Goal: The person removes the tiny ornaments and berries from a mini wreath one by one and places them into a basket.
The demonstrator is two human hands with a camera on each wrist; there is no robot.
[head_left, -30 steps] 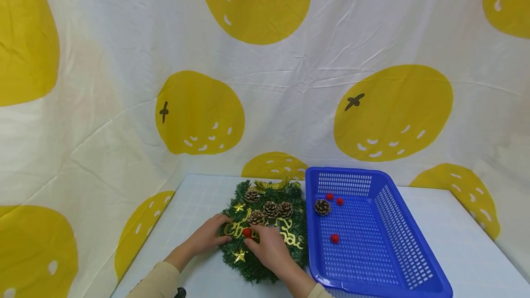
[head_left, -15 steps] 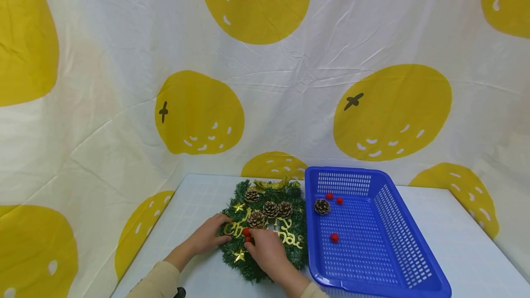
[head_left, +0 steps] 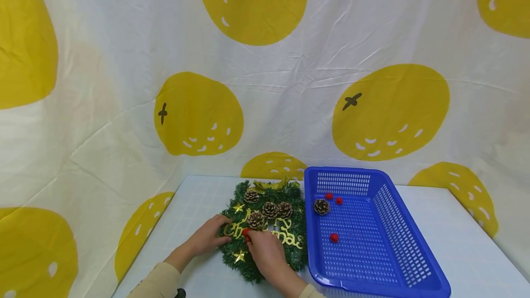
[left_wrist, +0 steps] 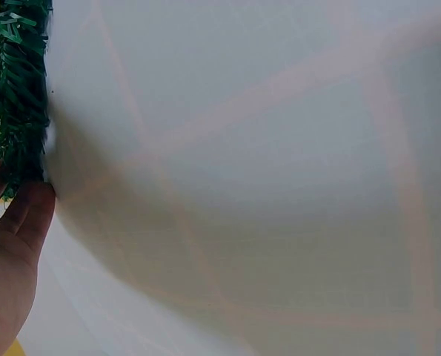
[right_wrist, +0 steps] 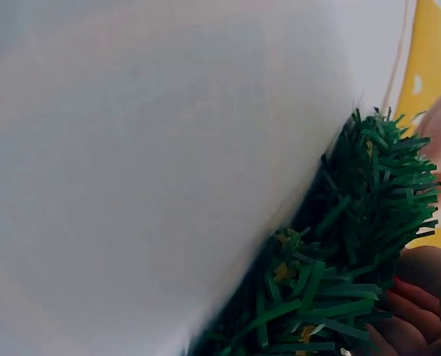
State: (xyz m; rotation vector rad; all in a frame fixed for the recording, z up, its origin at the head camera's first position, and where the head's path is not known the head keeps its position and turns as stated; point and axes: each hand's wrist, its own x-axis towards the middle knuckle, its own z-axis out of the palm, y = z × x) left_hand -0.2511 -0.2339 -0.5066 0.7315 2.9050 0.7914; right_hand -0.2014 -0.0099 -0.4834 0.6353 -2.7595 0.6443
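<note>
So the person's left hand [head_left: 207, 236] grips the left edge of a bushy green artificial wreath [head_left: 244, 268], while the right hand [head_left: 269, 249] pinches a small round red ball [head_left: 247, 239] on it, fingertips covering part of it. Another red ball [head_left: 246, 232] sits right above that one. The wreath's lying flat on a white table [head_left: 198, 192] with faint check lines, and it's got shiny gold script letters [head_left: 291, 239], two gold stars, four brown pinecones and a gold ribbon [head_left: 275, 186] up top. Just beside it, on the right, there's a blue plastic mesh basket [head_left: 407, 210] with a loose brown pinecone [head_left: 321, 206] and three red balls inside. Behind everything hangs a white cloth [head_left: 281, 118] printed with big yellow fruit.
</note>
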